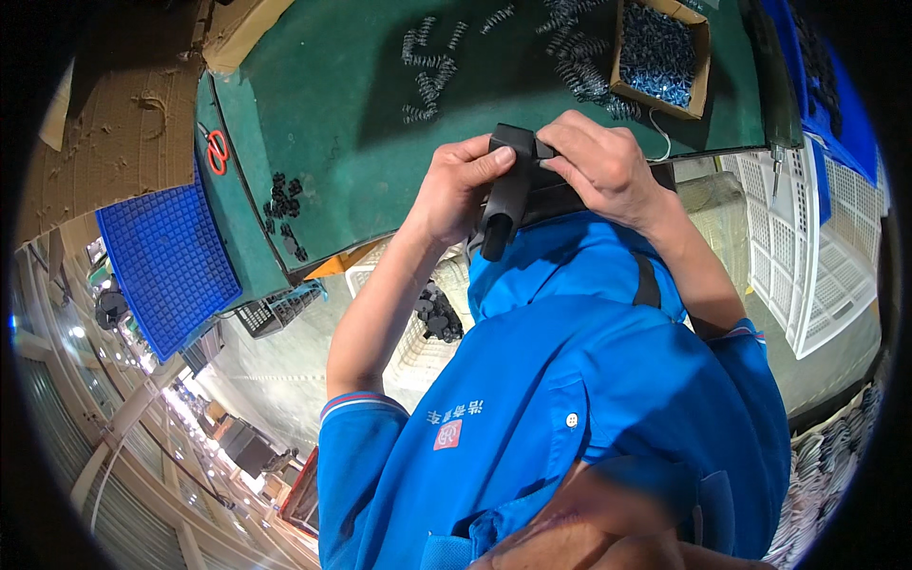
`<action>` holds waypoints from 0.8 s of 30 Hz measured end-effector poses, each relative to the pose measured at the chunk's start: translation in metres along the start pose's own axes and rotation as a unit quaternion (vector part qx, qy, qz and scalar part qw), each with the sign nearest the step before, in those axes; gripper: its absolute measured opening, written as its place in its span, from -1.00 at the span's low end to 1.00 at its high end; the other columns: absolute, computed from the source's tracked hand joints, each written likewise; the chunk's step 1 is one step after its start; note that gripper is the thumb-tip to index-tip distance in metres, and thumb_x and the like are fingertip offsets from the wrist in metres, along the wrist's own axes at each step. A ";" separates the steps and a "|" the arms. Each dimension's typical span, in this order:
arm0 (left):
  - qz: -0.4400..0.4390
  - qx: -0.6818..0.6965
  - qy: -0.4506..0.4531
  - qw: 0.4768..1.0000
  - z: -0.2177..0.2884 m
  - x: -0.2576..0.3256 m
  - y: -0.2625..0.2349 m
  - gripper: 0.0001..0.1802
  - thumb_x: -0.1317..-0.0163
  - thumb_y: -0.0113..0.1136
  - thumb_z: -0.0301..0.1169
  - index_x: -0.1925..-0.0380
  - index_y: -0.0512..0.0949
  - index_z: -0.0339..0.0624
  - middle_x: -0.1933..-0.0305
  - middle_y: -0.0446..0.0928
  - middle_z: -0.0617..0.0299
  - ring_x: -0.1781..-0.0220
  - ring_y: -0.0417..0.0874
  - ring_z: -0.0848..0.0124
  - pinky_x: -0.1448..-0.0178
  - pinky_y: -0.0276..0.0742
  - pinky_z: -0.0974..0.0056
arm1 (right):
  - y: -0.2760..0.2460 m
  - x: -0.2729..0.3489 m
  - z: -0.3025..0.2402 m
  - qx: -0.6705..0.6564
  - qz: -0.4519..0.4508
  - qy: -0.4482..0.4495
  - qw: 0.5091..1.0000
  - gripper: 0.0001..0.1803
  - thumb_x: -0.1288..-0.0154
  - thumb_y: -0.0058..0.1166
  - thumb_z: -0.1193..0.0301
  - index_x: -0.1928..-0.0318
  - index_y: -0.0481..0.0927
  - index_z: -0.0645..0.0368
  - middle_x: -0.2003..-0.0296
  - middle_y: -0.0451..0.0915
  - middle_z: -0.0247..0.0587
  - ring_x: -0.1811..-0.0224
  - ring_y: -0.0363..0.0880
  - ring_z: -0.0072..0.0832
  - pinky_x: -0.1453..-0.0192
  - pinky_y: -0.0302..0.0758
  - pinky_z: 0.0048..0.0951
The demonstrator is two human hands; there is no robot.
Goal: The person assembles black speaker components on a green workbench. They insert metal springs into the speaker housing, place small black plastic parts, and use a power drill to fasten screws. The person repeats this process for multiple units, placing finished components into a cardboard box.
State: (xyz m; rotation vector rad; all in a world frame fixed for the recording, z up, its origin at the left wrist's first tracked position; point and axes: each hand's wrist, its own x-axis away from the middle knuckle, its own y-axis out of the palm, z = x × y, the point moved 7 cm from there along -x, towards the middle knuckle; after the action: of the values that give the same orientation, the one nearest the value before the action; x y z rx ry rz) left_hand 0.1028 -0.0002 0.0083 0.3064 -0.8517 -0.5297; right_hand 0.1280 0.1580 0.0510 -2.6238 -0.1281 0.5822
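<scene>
Blue shirt [646, 399], lower centre, bears pale lettering [456, 411] and a pinkish square emblem [446, 436]. At upper centre, the left hand [456, 185] curls round a black hollow part [510, 190]; the right hand [610, 171], fingertips nearly together, seems to pinch a small dark piece [544, 150] at its side, likely mid-fitting, the next move calling for steady alignment.

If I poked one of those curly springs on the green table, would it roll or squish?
The springs would probably roll if poked sideways, since they're round coils lying on their sides. One might squish lengthwise and bounce back, because gaps show between its loops. It's likely light too, being thin loops around empty space.
</scene>
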 end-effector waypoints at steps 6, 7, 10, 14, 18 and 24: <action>0.032 -0.081 0.036 0.996 0.011 0.004 0.002 -0.70 -0.35 0.21 -0.33 0.05 0.60 -0.34 0.27 0.63 0.21 0.30 0.59 0.49 0.19 0.54 0.36 | -0.003 -0.002 0.000 -0.006 0.034 0.008 0.999 -0.69 -0.04 0.24 0.66 0.15 0.56 0.33 0.34 0.56 -0.04 0.37 0.57 -0.15 0.31 0.49 -0.34; 0.031 -0.073 0.013 0.997 0.014 0.006 0.005 -0.70 -0.36 0.20 -0.31 0.07 0.61 -0.33 0.31 0.63 0.22 0.33 0.58 0.51 0.23 0.52 0.39 | -0.004 -0.002 0.000 0.001 0.035 0.008 0.999 -0.70 -0.04 0.23 0.66 0.15 0.57 0.33 0.34 0.56 -0.05 0.37 0.57 -0.17 0.31 0.49 -0.35; 0.023 -0.061 0.012 0.998 0.013 0.002 0.007 -0.69 -0.38 0.19 -0.29 0.07 0.61 -0.32 0.32 0.62 0.23 0.34 0.57 0.53 0.24 0.52 0.40 | -0.005 -0.003 0.003 -0.029 0.048 0.026 0.998 -0.73 -0.07 0.23 0.66 0.16 0.57 0.34 0.35 0.56 -0.08 0.38 0.57 -0.23 0.30 0.48 -0.39; 0.033 -0.047 0.033 0.998 0.008 0.001 0.009 -0.69 -0.37 0.20 -0.30 0.05 0.60 -0.33 0.28 0.62 0.22 0.35 0.57 0.53 0.24 0.54 0.37 | -0.005 -0.001 0.004 -0.061 0.072 0.057 0.994 -0.77 -0.09 0.23 0.65 0.19 0.58 0.35 0.37 0.56 -0.12 0.39 0.56 -0.32 0.32 0.47 -0.41; -0.005 0.006 -0.014 1.000 0.003 0.002 0.007 -0.69 -0.34 0.22 -0.34 0.06 0.60 -0.38 0.19 0.66 0.14 0.26 0.64 0.44 0.09 0.59 0.31 | -0.004 0.000 0.000 -0.088 0.060 0.033 0.994 -0.79 -0.09 0.23 0.66 0.21 0.59 0.36 0.41 0.53 -0.13 0.44 0.56 -0.39 0.39 0.45 -0.45; -0.054 -0.001 -0.033 0.998 0.005 -0.001 0.002 -0.70 -0.33 0.21 -0.39 0.06 0.60 -0.42 0.14 0.67 0.05 0.17 0.69 0.34 -0.01 0.62 0.26 | 0.003 0.005 0.001 -0.109 0.053 0.059 0.991 -0.74 -0.01 0.30 0.62 0.26 0.54 0.31 0.46 0.46 -0.08 0.49 0.50 -0.19 0.43 0.39 -0.31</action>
State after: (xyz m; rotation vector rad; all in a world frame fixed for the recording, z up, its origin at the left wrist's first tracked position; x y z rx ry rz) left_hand 0.0993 0.0018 0.0120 0.3355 -0.9025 -0.6447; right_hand 0.1325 0.1568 0.0474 -2.8842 -0.0168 0.4685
